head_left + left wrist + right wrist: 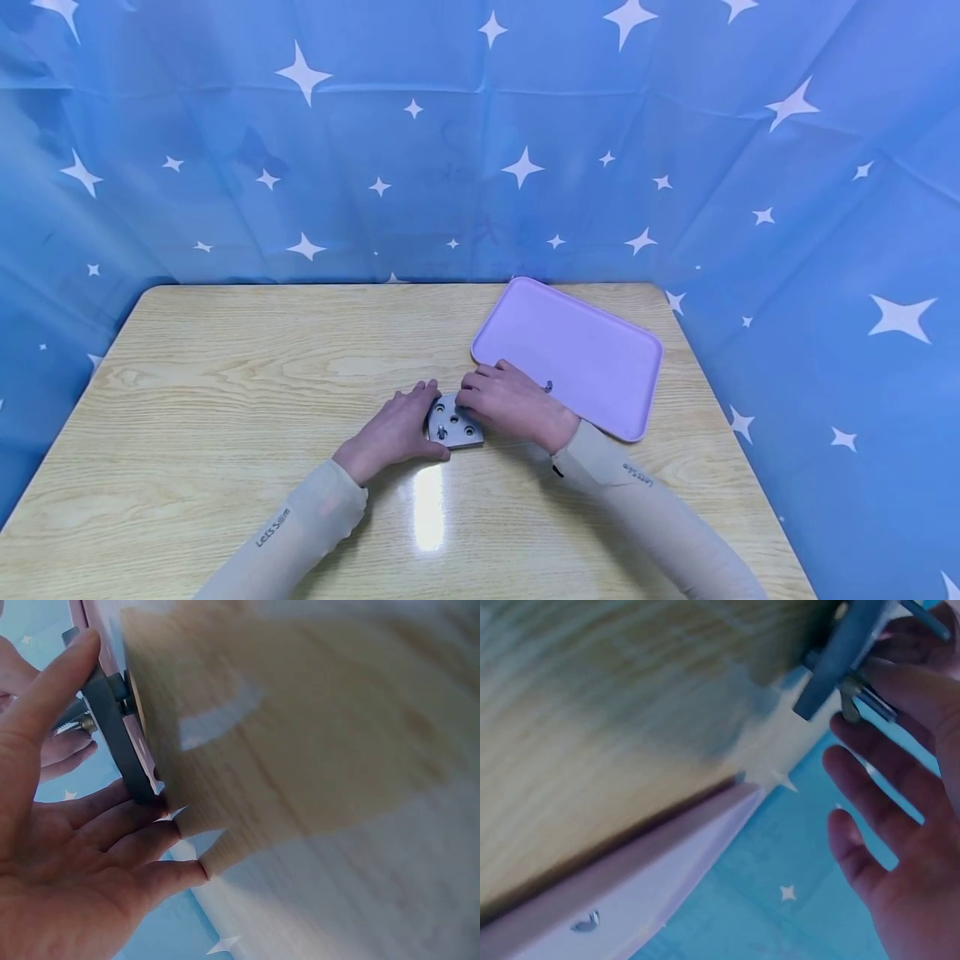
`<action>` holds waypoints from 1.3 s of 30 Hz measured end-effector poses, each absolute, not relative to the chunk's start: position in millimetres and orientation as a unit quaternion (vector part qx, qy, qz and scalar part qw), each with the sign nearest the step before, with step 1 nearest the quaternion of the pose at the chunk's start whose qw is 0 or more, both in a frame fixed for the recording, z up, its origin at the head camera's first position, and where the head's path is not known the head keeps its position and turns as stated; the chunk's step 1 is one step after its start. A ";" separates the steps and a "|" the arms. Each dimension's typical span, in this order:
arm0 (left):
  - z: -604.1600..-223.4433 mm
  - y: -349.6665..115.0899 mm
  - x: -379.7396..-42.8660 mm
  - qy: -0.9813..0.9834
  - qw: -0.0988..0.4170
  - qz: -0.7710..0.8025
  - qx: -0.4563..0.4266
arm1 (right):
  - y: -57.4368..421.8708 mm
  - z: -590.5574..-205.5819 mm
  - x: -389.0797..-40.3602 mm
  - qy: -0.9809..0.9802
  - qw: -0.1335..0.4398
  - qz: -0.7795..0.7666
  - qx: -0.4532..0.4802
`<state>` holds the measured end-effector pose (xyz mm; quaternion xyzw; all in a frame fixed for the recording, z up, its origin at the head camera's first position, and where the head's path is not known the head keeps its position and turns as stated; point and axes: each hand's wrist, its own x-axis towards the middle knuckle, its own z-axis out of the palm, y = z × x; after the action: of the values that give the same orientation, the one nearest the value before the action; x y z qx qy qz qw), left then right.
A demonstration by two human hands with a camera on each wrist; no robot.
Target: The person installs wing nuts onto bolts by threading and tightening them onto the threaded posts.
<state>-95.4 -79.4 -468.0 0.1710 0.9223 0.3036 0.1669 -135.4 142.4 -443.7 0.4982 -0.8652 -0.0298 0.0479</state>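
While my wide-spread left hand (396,426) grips 1 drilled metal plate (454,434), lower centre, my right hand (517,404) pinches 1 wing nut (849,703).

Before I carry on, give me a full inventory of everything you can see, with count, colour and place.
Metal plate: 1, grey, between the two hands.
Bolts: at least 2, silvery, sticking out of the plate.
Wing nut: 1 visible on a bolt, silvery, at the right hand's fingers.
Small metal part: 1, silvery, in the tray near its edge; exact type unclear.
Tray: 1, lilac, set at an angle on the table's far right.
Table: 1, light wood grain, under everything.
Curtain: count unclear, blue with white stars, behind and beside the table.
Sleeves: 2, pale with dark lettering, on both arms.
Left hand: 1, bare, gripping the plate.
Right hand: 1, bare, at the wing nut.
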 end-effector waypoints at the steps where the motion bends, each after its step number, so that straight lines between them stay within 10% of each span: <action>1: -467.8 -79.2 -95.4 0.922 0.169 0.303 0.169 | 141.0 -445.2 -135.3 -0.866 0.056 -0.032 0.495; 11: -467.3 -79.3 -93.9 0.923 0.169 0.304 0.167 | 127.6 -456.1 -130.8 -0.880 0.109 0.011 0.463; 28: -466.2 -80.7 -92.8 0.922 0.172 0.306 0.163 | 146.1 -433.3 -135.2 -0.864 -0.068 0.047 0.496; 39: -466.6 -79.3 -94.7 0.922 0.176 0.303 0.167 | 147.3 -437.0 -136.7 -0.860 -0.013 -0.023 0.510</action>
<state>-94.7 -79.3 -466.6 0.1669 0.9218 0.3026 0.1758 -136.7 147.3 -437.0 0.5100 -0.8598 -0.0231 -0.0130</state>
